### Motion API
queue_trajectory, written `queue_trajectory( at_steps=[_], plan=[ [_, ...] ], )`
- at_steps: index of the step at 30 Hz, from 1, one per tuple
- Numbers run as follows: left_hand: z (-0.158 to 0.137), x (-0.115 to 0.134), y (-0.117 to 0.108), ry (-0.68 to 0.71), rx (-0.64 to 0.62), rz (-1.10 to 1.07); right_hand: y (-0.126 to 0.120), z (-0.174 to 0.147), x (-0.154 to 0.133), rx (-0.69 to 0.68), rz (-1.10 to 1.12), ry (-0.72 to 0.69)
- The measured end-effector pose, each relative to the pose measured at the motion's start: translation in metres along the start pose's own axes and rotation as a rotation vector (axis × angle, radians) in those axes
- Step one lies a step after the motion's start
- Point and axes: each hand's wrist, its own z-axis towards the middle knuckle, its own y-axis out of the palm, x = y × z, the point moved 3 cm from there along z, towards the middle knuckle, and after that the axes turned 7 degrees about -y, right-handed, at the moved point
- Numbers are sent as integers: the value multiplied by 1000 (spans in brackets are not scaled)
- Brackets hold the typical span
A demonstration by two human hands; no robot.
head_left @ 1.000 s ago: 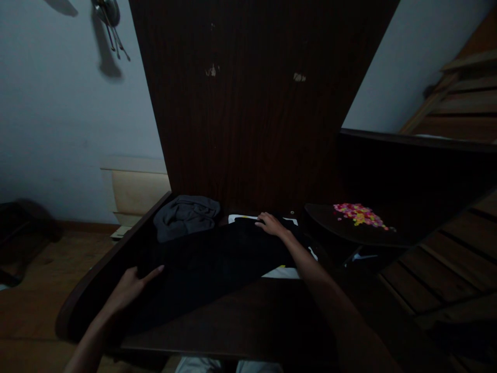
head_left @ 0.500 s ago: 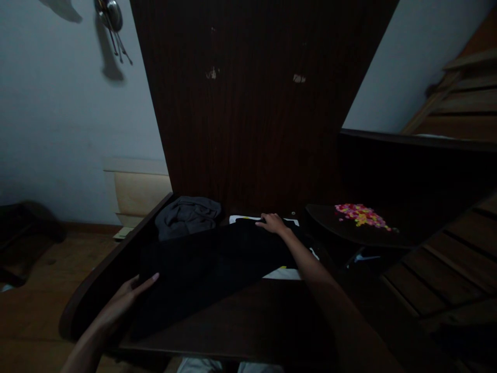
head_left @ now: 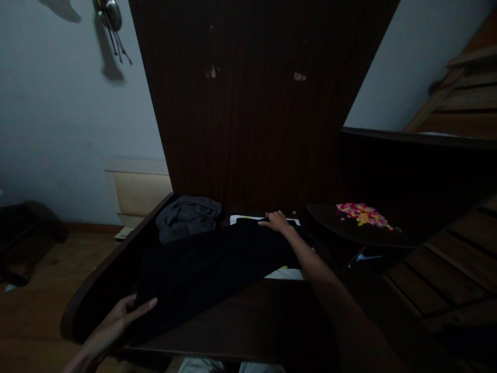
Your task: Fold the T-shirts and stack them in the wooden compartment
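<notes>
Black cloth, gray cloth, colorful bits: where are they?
Black cloth (head_left: 217,265), head view: middle of the fabric.
Gray cloth (head_left: 189,216), head view: its crumpled folds.
Colorful bits (head_left: 364,214), head view: middle of the cluster.

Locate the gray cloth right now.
In the head view, the gray cloth lies bunched left of centre, just beyond the black cloth and beside the raised left side panel.

Dim, cool light falls on a pale wall (head_left: 58,134) at left, which bears a metallic fixture (head_left: 113,15) in the upper left and meets a wooden floor (head_left: 34,324) below. A dark wooden panel (head_left: 252,134), marked by pale scuffs, rises at centre behind a dark desk (head_left: 236,321); slatted timber (head_left: 469,101) occupies the right edge.
</notes>
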Motion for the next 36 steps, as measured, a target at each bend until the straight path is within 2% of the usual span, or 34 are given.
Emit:
queue_trajectory(
  at_steps=[5,9,15,19,21,25,29,31,36],
  plan=[
    [-5,-4,-1,30,88,-30,0,1,3,-7,-37,4],
    [-14,1,-1,23,165,-25,-2,2,1,-40,-94,17],
    [-18,7,1,-4,95,87,-5,-2,-6,16,-146,-26],
    [-7,4,-4,65,81,110,-2,-7,-8,102,-142,-65],
    [1,2,-9,104,140,113,0,-9,-8,147,-109,-69],
    [21,5,-16,145,362,177,5,-8,-15,227,49,-110],
    [38,22,-11,297,527,229,7,-2,-38,275,248,-202],
    [43,33,-7,380,598,327,9,2,-53,295,319,-243],
    [48,56,0,673,749,730,14,9,-83,303,389,-342]
  ],
)
